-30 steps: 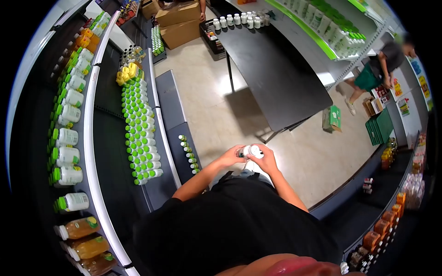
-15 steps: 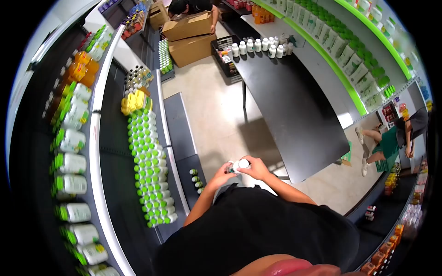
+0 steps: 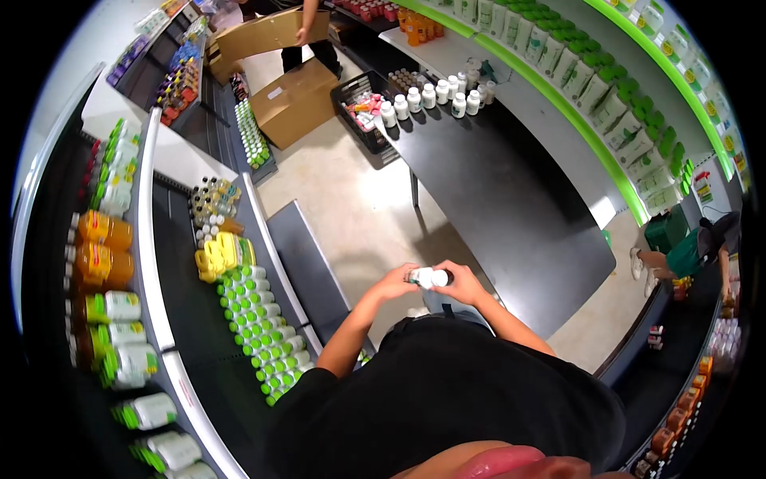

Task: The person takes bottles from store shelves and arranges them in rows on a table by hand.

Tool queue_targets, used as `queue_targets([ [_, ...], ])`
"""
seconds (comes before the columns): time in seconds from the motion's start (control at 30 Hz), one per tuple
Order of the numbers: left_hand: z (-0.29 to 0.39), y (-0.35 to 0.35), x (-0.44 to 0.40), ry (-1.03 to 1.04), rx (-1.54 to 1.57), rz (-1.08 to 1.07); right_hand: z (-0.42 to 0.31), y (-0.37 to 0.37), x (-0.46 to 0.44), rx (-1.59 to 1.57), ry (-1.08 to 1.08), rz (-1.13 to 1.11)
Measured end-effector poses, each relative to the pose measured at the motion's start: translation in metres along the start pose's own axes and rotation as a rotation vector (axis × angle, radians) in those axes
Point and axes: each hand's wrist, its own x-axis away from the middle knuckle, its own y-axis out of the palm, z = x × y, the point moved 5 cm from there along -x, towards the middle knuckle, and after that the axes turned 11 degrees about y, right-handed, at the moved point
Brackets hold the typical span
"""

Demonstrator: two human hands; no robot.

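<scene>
Two small white bottles are held side by side in front of my waist. My left hand (image 3: 394, 283) is wrapped round the left bottle (image 3: 418, 277), which has dark print on its label. My right hand (image 3: 465, 283) grips the other bottle (image 3: 440, 278), whose white cap faces up. Just beyond my hands stands the black table (image 3: 511, 191). Several white bottles (image 3: 429, 96) stand in rows at its far end, with a black basket (image 3: 367, 148) of mixed packets beside them.
Shelves with green-capped bottles (image 3: 263, 335) and yellow jugs (image 3: 226, 254) run along the left. White shelving (image 3: 550, 88) stands behind the table. A person (image 3: 297, 32) handles cardboard boxes (image 3: 294, 104) at the back; another person (image 3: 694, 251) bends at the right shelves.
The view has turned and shifted, bringing the basket and boxes nearer. The far person has raised a cardboard box. The person at the right now reaches to a shelf. Both bottles remain in my hands.
</scene>
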Motion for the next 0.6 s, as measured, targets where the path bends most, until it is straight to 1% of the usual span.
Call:
queue_targets([
  [0.03, -0.007, -0.008, -0.019, 0.017, -0.023, -0.054, 0.01, -0.007, -0.007, 0.017, 0.025, 0.008],
  [0.07, -0.011, -0.013, -0.038, 0.035, -0.049, -0.107, 0.02, -0.013, -0.013, -0.035, 0.053, 0.021],
  [0.1, -0.011, -0.015, -0.053, -0.053, -0.037, -0.17, 0.031, -0.019, -0.023, -0.086, 0.077, 0.038],
  [0.17, -0.013, -0.011, -0.082, -0.026, -0.045, -0.155, 0.05, -0.038, -0.044, -0.165, 0.171, 0.048],
  [0.2, -0.008, -0.018, -0.1, -0.004, -0.054, -0.145, 0.051, -0.047, -0.063, -0.158, 0.159, 0.074],
  [0.23, -0.003, -0.023, -0.115, 0.029, -0.126, -0.166, 0.054, -0.058, -0.077, -0.147, 0.155, 0.095],
  [0.3, 0.027, -0.039, -0.137, 0.076, -0.21, -0.178, 0.055, -0.074, -0.102, -0.166, 0.161, 0.113],
  [0.33, 0.044, -0.051, -0.147, 0.093, -0.252, -0.185, 0.062, -0.077, -0.124, -0.211, 0.131, 0.121],
  [0.37, 0.051, -0.065, -0.161, 0.04, -0.28, -0.207, 0.054, -0.087, -0.141, -0.18, 0.114, 0.131],
  [0.4, 0.058, -0.079, -0.175, 0.067, -0.314, -0.203, 0.043, -0.095, -0.16, -0.145, 0.095, 0.139],
  [0.47, 0.077, -0.104, -0.201, 0.037, -0.453, -0.204, 0.031, -0.108, -0.198, -0.089, 0.056, 0.162],
  [0.53, 0.085, -0.125, -0.227, -0.013, -0.551, -0.151, 0.02, -0.12, -0.23, -0.096, 0.067, 0.155],
  [0.6, 0.095, -0.144, -0.249, -0.038, -0.655, -0.108, 0.021, -0.128, -0.259, -0.109, 0.058, 0.198],
])
